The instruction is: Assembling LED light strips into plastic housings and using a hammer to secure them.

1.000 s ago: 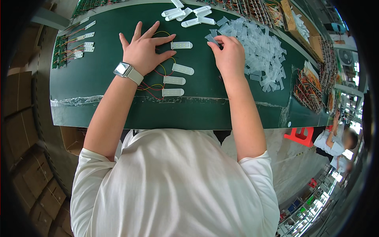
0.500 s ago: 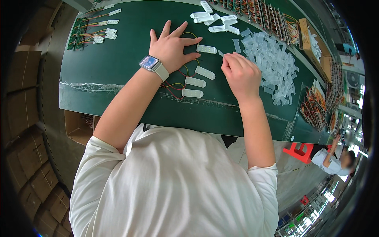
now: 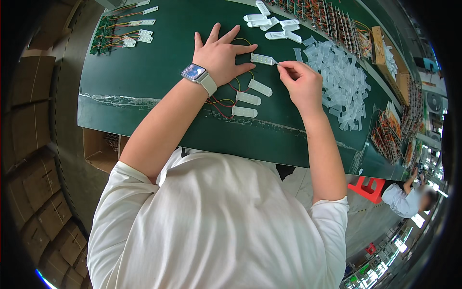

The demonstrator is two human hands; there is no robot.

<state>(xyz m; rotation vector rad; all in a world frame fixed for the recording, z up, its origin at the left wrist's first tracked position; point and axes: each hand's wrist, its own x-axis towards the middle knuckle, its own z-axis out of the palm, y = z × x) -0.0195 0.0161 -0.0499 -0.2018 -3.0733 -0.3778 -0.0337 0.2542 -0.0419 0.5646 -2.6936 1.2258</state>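
My left hand (image 3: 219, 60), with a watch on its wrist, lies with fingers spread on the green table. Its thumb and index fingertips rest on either side of the wired end of a small white LED board (image 3: 262, 59). My right hand (image 3: 302, 82) pinches a small clear plastic strip (image 3: 273, 61) at the board's rounded far end; the fingertips hide part of it. Below are three more wired pieces with pale, rounded covers: one (image 3: 260, 87) nearest, another (image 3: 248, 98), and the lowest (image 3: 244, 111).
A heap of clear plastic strips (image 3: 337, 79) lies right of my right hand. White plastic casings (image 3: 284, 35) are at the back. Circuit boards with wired LED plates (image 3: 102, 36) sit at far left. Rows of wired boards (image 3: 322, 21) and a cardboard box (image 3: 382, 48) line the back right.
My right hand has brought the clear strip left, from just beyond the LED board onto its rounded end. My left hand keeps its spread pose. The whole view has shifted slightly.
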